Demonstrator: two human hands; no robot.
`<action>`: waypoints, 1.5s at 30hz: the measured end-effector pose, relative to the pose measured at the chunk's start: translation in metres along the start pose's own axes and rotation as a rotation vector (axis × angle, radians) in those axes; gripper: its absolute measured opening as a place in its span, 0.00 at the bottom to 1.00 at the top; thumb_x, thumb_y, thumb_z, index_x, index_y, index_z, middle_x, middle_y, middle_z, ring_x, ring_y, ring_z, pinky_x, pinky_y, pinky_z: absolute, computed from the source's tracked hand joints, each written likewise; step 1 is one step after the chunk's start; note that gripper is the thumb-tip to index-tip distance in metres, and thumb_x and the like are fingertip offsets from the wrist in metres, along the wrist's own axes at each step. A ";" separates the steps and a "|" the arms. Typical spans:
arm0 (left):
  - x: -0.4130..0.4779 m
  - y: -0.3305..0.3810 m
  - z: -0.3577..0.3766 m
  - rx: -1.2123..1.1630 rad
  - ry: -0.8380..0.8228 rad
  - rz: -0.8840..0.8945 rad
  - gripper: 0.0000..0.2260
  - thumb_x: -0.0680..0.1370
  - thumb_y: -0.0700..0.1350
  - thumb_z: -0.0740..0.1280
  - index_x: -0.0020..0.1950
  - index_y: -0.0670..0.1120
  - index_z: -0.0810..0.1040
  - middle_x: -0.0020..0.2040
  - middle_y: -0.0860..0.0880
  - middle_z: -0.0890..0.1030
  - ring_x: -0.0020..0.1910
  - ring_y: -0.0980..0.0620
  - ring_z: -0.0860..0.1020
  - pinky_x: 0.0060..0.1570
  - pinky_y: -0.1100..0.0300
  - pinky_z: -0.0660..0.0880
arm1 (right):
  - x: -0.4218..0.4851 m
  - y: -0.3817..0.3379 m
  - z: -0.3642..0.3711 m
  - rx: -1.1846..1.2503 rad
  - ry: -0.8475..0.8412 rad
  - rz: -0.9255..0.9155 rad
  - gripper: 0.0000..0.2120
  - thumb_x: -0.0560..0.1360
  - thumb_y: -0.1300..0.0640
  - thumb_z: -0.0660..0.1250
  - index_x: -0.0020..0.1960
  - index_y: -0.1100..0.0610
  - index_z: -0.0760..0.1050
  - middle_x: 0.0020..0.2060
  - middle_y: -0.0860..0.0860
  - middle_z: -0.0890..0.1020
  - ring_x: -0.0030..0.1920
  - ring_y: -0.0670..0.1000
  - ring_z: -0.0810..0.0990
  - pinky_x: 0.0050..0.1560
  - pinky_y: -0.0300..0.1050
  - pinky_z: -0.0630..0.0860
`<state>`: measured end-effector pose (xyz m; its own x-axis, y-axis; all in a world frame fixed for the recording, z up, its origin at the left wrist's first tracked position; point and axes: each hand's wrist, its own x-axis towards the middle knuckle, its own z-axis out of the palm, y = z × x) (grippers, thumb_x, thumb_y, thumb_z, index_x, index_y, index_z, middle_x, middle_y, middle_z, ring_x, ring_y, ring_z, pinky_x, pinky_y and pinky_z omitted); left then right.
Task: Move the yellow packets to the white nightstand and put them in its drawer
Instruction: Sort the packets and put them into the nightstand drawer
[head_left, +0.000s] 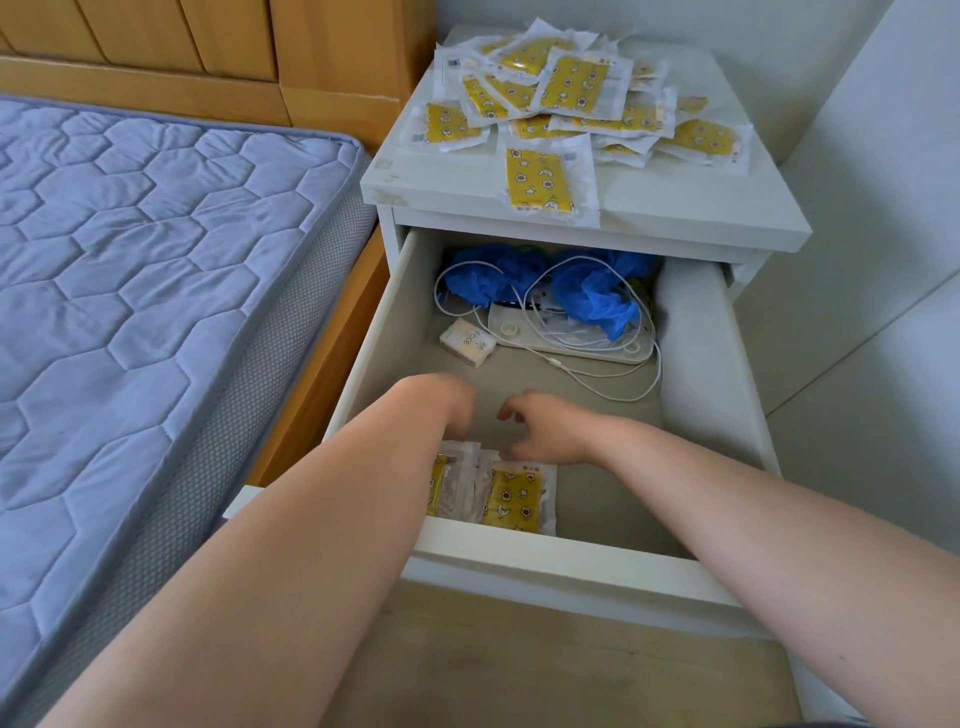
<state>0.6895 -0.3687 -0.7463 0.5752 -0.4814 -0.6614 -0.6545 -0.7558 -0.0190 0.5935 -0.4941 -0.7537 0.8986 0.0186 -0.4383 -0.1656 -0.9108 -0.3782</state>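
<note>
The left hand and right hand reach into the white nightstand's open drawer, just above a few yellow packets lined up against its front wall, likely to save room. The right hand's fingers are loosely curled and grip nothing, while the left hand's fingers are hidden. A heap of packets waits on the nightstand top.

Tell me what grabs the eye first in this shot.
A messy heap of yellow packets covers the top of the white nightstand. Below it the drawer stands pulled out, and the left hand and right hand reach in over a small stack of packets in its front left corner. Crumpled blue material and a white cable lie at the back.
</note>
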 end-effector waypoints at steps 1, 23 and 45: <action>-0.002 0.001 -0.004 -0.042 0.068 -0.001 0.12 0.77 0.43 0.65 0.60 0.43 0.77 0.56 0.45 0.79 0.52 0.46 0.78 0.54 0.53 0.76 | -0.001 0.002 -0.006 -0.001 0.071 0.022 0.25 0.73 0.52 0.69 0.68 0.55 0.69 0.64 0.54 0.73 0.62 0.54 0.74 0.61 0.48 0.73; 0.024 0.005 -0.194 -0.367 0.941 -0.055 0.26 0.81 0.54 0.51 0.78 0.54 0.49 0.79 0.48 0.47 0.78 0.47 0.43 0.75 0.48 0.44 | 0.062 0.044 -0.229 -0.148 0.960 0.157 0.23 0.78 0.48 0.57 0.71 0.55 0.64 0.75 0.55 0.59 0.75 0.56 0.54 0.74 0.56 0.52; 0.021 0.008 -0.196 -0.374 0.890 -0.023 0.22 0.82 0.58 0.46 0.76 0.63 0.53 0.79 0.52 0.49 0.78 0.50 0.44 0.75 0.47 0.43 | 0.057 0.045 -0.227 0.019 1.158 0.219 0.24 0.74 0.38 0.62 0.56 0.57 0.77 0.60 0.52 0.77 0.64 0.56 0.70 0.68 0.60 0.61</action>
<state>0.7926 -0.4716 -0.6128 0.8479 -0.5087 0.1494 -0.5284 -0.7876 0.3170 0.7298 -0.6277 -0.6106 0.6818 -0.5317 0.5024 -0.3592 -0.8417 -0.4032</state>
